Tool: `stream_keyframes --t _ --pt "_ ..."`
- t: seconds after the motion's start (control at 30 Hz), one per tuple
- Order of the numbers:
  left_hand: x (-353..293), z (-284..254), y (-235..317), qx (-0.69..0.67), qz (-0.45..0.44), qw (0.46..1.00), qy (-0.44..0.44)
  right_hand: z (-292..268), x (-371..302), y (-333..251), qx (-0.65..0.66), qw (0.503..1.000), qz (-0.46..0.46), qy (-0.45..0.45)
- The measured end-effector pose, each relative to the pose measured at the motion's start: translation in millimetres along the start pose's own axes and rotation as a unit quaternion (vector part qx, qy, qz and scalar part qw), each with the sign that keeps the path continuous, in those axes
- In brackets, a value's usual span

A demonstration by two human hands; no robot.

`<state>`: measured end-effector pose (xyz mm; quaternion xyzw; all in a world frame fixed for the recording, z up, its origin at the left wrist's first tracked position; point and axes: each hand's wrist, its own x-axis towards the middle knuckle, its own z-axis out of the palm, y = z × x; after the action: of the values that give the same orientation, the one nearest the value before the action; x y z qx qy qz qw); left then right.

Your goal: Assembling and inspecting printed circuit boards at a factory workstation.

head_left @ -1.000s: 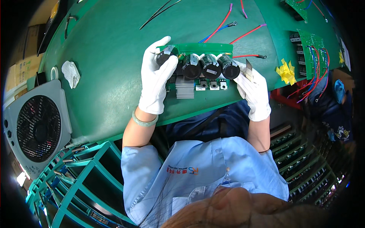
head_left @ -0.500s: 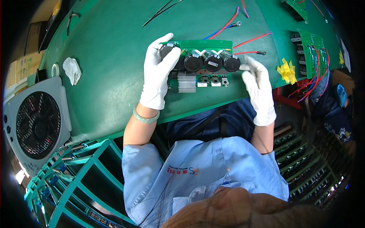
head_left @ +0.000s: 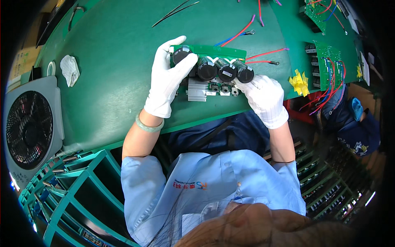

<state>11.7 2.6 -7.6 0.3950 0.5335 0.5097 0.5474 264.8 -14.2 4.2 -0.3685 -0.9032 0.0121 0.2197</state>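
Observation:
A green circuit board (head_left: 220, 52) is held above the green table. It carries a row of large black capacitors (head_left: 207, 71), a silver finned heatsink (head_left: 197, 89) and small black parts along its near edge. My left hand (head_left: 166, 76), in a white glove, clasps the board's left end, thumb and fingers round the leftmost capacitor. At the opposite end my right hand (head_left: 264, 99), gloved too, has its fingers closed on the near right corner, beside the last capacitor; the fingertips are partly hidden. Red wires (head_left: 265, 54) and a blue wire (head_left: 226, 40) stick out beyond the board's far and right sides.
Further right lies another wired circuit board (head_left: 331, 66), with crumpled yellow tape (head_left: 300, 83) beside it. At left are a grey fan (head_left: 31, 127) and a white crumpled glove (head_left: 70, 71). Green racks (head_left: 78, 189) stand below the table edge. Black wires (head_left: 175, 13) lie at the back.
My right hand has moved left and closed on the board's right corner, where it was apart with loosely spread fingers. My left hand keeps its hold. The whole view has shifted slightly.

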Motion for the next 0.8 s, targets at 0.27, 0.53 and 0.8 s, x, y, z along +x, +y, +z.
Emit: stream_keyframes --t 0.27,0.53,0.8 --pt "-2.7 1.3 3.3 -0.035 0.005 0.999 -0.019 4.0 -1.1 2.0 -0.003 1.000 -0.018 0.002" --pt "-2.2 -0.2 1.2 -0.037 0.018 0.999 -0.027 5.7 -2.8 1.9 -0.009 1.000 -0.011 -0.004" --pt "-1.3 -0.5 0.1 -0.005 0.036 0.999 -0.018 2.8 -0.3 1.6 -0.020 1.000 -0.013 -0.014"
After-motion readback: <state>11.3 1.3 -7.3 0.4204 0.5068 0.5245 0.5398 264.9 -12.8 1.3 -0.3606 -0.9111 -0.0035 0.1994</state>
